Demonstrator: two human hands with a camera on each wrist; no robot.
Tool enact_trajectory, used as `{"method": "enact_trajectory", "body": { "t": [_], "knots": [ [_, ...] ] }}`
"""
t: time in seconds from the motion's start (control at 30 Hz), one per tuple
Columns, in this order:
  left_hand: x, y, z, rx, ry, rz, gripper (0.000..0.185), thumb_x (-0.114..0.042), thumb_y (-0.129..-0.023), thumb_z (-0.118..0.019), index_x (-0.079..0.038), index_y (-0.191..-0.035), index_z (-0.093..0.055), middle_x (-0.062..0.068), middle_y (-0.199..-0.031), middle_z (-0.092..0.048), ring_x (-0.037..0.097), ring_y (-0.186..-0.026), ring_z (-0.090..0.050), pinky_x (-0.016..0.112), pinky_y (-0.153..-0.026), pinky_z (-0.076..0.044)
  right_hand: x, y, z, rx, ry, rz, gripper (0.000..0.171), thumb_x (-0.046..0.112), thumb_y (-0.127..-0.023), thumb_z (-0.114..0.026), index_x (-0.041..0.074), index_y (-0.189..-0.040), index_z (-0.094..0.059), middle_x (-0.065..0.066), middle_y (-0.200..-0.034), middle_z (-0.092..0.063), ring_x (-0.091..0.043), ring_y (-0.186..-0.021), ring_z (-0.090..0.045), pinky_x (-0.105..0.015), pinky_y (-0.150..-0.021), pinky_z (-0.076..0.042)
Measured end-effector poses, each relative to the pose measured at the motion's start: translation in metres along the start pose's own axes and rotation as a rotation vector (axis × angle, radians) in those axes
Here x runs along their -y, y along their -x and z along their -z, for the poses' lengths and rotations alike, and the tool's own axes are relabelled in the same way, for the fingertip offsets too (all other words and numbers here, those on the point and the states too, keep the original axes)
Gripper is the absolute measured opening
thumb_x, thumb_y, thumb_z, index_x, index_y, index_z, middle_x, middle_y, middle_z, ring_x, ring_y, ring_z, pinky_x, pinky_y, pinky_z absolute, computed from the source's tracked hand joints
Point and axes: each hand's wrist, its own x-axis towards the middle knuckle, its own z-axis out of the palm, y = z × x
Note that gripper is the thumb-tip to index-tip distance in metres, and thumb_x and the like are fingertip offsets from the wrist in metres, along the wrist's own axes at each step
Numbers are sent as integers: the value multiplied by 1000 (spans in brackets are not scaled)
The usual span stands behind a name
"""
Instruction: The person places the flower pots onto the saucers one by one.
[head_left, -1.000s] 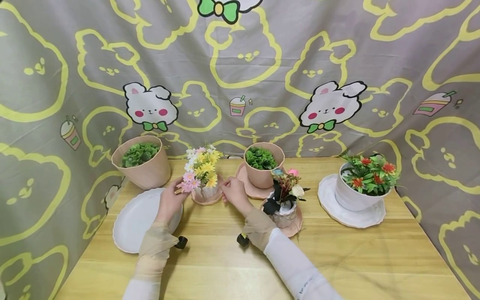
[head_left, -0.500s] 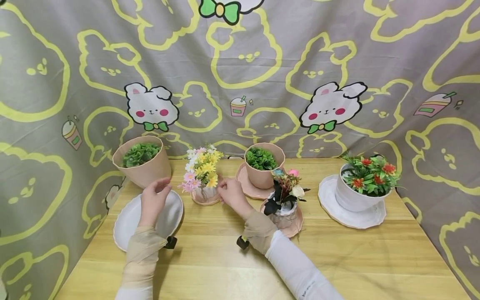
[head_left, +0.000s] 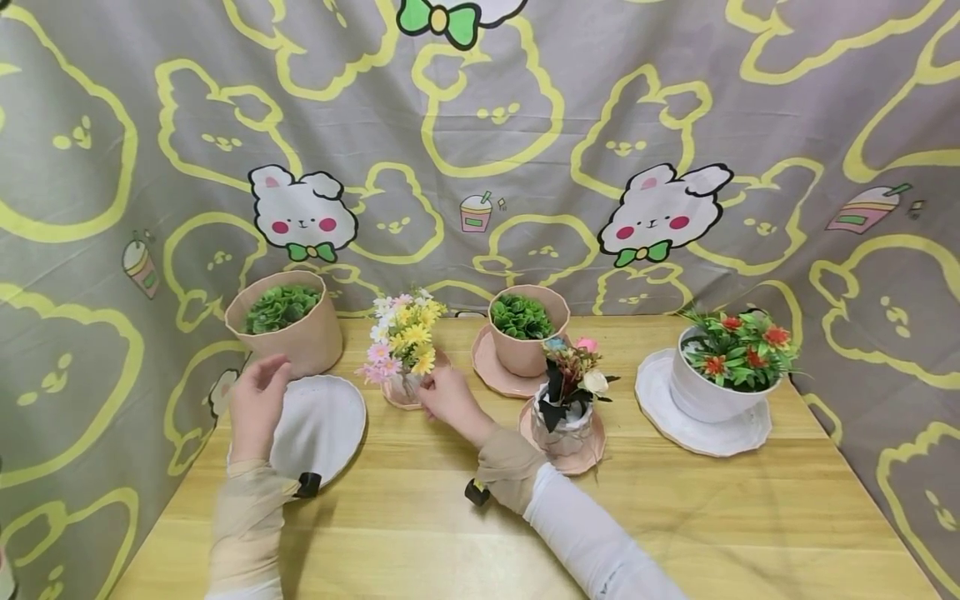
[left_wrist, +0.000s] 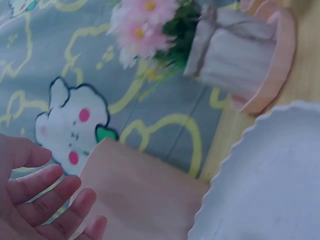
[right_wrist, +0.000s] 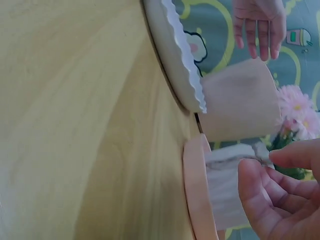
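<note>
Right hand (head_left: pixel 444 398) sits at the base of the small vase (right_wrist: pixel 231 184), fingers (right_wrist: pixel 265 197) loosely curled and touching its wrapped side; the wrist view shows a gap between thumb and fingers, so contact, not a firm clamp. The vase stands upright on a pink saucer (right_wrist: pixel 195 190), daisies (head_left: pixel 402 337) spilling over the top above the hand.

Left hand (head_left: pixel 257 404) is spread, holding nothing, fingers (left_wrist: pixel 47 200) relaxed, hovering between the white plate (head_left: pixel 324 425) below and the tilted pink pot (head_left: pixel 288 323) just beyond it.

Handling guess: vase looks light, top-heavy with the bouquet, paper-like wrap probably soft and a bit slippery; saucer is loose underneath. Best hold is low around the body, not the stems.

Further right of the grip: a second pink pot (head_left: pixel 527 329), dark bouquet (head_left: pixel 570 400), white pot (head_left: pixel 720 371) on its plate.
</note>
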Motion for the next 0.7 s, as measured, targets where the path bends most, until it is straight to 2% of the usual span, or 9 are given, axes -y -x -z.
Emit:
{"method": "enact_trajectory", "body": {
  "t": [0.1,0.17,0.33,0.43,0.53,0.7],
  "knots": [
    [2,-3,10,-60,33,-2,34,-27,-96,-58,-3,-120,-65,-28,-86,-57,-14,-78,-51,5,-67,-43,3,2,-7,31,-9,17,25,14,-95,-60,-1,-76,-66,-6,-53,-59,-19,-44,-61,-21,-41,-49],
    [3,-5,16,-89,34,3,36,-28,-96,-58,-3,-120,-65,-34,-80,-51,-13,-77,-49,6,-67,-40,5,3,-11,45,-20,28,28,17,-95,-61,2,-72,-63,-4,-52,-57,-18,-42,-58,-21,-41,-48],
    [4,-14,29,-121,14,64,38,-31,-96,-58,-5,-123,-64,-33,-80,-52,-12,-77,-49,8,-68,-40,7,8,-24,62,-5,77,31,20,-96,-61,6,-68,-59,-1,-50,-55,-8,-38,-51,-19,-41,-45],
    [5,-19,35,-107,0,101,40,-32,-97,-57,-6,-126,-63,-29,-83,-55,-11,-73,-51,8,-66,-42,9,11,-31,73,-13,97,28,15,-95,-61,6,-68,-60,-6,-50,-59,-6,-37,-49,-18,-40,-45],
    [6,-25,40,-85,-23,124,42,-35,-97,-56,-7,-128,-61,-30,-81,-54,-10,-69,-52,9,-65,-42,10,12,-40,86,-23,97,29,12,-94,-60,7,-66,-58,-12,-53,-62,-9,-37,-51,-19,-39,-45],
    [12,-33,42,-61,-50,146,44,-36,-97,-54,-8,-130,-60,-33,-75,-50,-11,-68,-50,12,-65,-41,14,12,-54,138,-65,46,28,13,-94,-61,4,-68,-59,-17,-58,-65,-24,-43,-60,-20,-39,-47]
  ]
}}
